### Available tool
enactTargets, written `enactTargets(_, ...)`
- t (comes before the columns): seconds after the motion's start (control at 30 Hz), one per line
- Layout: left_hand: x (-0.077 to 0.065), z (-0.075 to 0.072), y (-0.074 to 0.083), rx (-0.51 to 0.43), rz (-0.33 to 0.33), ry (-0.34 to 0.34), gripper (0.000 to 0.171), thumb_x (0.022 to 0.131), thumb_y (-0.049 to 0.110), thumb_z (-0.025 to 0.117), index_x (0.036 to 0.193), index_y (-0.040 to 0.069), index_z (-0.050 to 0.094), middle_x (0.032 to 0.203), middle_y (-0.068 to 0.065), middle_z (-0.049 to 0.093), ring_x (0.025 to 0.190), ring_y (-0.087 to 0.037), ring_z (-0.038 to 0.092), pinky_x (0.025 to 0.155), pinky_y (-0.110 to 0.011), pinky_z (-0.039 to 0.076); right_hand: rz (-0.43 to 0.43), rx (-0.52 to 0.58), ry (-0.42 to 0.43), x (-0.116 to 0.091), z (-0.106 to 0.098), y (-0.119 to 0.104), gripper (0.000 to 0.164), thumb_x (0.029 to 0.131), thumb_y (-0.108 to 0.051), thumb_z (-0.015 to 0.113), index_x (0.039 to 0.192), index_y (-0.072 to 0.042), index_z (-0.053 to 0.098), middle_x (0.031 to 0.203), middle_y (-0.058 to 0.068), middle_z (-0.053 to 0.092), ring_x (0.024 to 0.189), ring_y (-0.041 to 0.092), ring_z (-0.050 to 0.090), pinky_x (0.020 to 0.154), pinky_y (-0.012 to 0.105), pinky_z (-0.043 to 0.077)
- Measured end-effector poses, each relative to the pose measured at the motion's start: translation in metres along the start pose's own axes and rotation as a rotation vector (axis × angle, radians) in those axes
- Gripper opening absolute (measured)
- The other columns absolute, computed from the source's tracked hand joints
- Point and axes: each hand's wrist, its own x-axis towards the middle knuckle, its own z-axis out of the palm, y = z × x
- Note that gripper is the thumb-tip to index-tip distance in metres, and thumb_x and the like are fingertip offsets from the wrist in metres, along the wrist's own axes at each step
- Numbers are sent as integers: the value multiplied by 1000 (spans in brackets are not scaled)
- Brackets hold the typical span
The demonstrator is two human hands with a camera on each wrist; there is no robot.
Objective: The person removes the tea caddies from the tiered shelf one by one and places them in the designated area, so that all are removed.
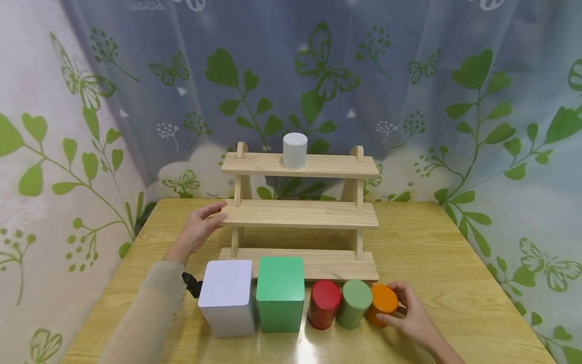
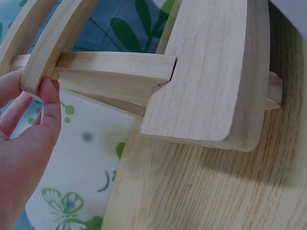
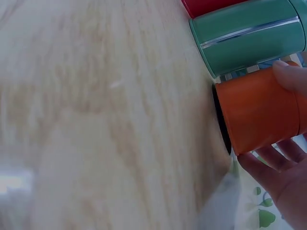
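At the left end of a three-tier wooden shelf (image 1: 300, 213), my left hand (image 1: 199, 230) pinches the middle board. The left wrist view shows the thumb and fingers around that board's end (image 2: 41, 72). On the right, my right hand (image 1: 411, 317) grips an orange canister (image 1: 384, 299), thumb on one side and fingers on the other. Its dark base edge is visible close to the table in the right wrist view. A light green canister (image 1: 356, 303) stands directly beside it, followed by a red canister (image 1: 324, 304).
A green box (image 1: 280, 296) and a white box (image 1: 227, 298) stand left of the canisters, before the bottom tier. One white canister (image 1: 294, 151) is on the top tier. Patterned curtains (image 1: 386, 101) enclose the wooden table (image 1: 454, 263) behind and at both sides.
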Motion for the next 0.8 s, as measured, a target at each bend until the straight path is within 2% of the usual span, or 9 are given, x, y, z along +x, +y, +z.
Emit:
enactTargets(0.3, 1, 0, -2, -11, -22, 2, 58, 88, 18, 65, 139, 2, 41, 139, -14, 36, 103, -11, 54, 82, -20, 48, 38, 21, -30, -2, 0, 3, 71, 67, -9, 83, 122, 0, 38, 118, 15, 49, 100, 11, 51, 83, 24, 45)
enactTargets(0.57, 2, 0, -2, -4, -29, 13, 58, 88, 18, 65, 139, 2, 42, 138, -14, 37, 102, -11, 55, 82, -20, 48, 41, 26, -101, -2, -6, 3, 86, 70, -11, 81, 138, -5, 29, 129, 23, 43, 106, 36, 51, 83, 30, 47)
enactTargets(0.67, 2, 0, -2, -5, -28, 11, 57, 89, 17, 64, 139, 2, 42, 139, -14, 37, 103, -11, 55, 82, -20, 47, 2, 11, -103, -1, -9, 4, 85, 72, -11, 80, 139, -5, 28, 128, 24, 44, 105, 35, 52, 82, 30, 48)
enactTargets(0.8, 2, -1, -2, -5, -25, 10, 57, 89, 17, 64, 139, 2, 42, 138, -14, 37, 103, -11, 55, 83, -20, 47, -123, -10, -89, 1, -14, 2, 78, 77, -8, 76, 138, 0, 29, 124, 25, 47, 105, 23, 52, 81, 28, 48)
